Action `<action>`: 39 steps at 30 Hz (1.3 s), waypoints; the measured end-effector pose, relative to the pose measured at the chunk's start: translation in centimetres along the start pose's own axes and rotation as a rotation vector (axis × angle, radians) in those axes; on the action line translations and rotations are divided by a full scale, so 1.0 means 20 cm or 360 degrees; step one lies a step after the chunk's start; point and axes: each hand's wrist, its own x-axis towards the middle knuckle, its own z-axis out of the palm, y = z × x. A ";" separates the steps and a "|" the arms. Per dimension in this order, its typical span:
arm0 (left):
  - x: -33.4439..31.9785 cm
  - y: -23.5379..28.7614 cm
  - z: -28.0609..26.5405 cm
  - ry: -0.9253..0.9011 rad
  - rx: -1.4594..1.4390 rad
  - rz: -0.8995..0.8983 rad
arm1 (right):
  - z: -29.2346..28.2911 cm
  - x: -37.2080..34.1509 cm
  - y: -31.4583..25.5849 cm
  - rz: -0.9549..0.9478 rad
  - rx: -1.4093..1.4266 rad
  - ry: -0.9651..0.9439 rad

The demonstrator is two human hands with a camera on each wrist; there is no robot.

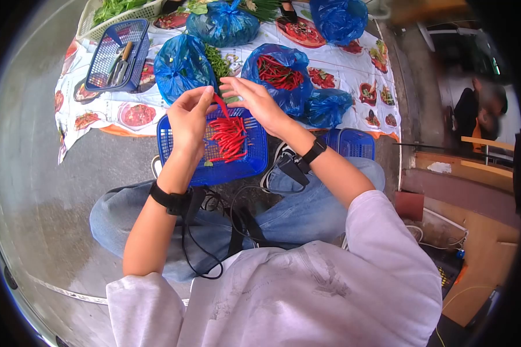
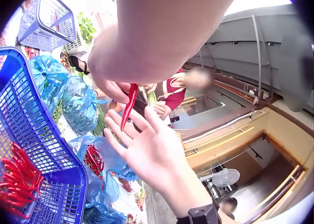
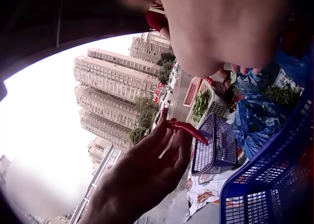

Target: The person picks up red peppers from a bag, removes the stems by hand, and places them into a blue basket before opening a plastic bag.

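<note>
Between thumb and fingers my left hand (image 1: 190, 118) pinches a red chili pepper (image 1: 220, 105) by one end, above the blue basket (image 1: 171, 169). The right wrist view shows the chili pepper (image 3: 190, 130) pointing away from the fingertips. My right hand (image 1: 259, 104) is close beside it with fingers extended; in the left wrist view its palm (image 2: 152, 148) is turned up and the chili's tip overlaps the fingers. A pile of red chili peppers (image 1: 229, 139) lies in the basket below both hands.
Blue plastic bags stand ahead: one with red chilies (image 1: 278, 72), a tied one (image 1: 182, 66). Green peppers (image 1: 216, 61) lie between them on a printed cloth (image 1: 113, 113). A basket with tools (image 1: 118, 55) sits back left, a small blue basket (image 1: 356, 143) at right. Another person (image 2: 171, 94) handles green stalks.
</note>
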 end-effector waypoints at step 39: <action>0.02 0.11 0.05 -0.0130 0.0428 0.0318 | -1.19 0.62 0.83 0.0158 -0.2479 0.0276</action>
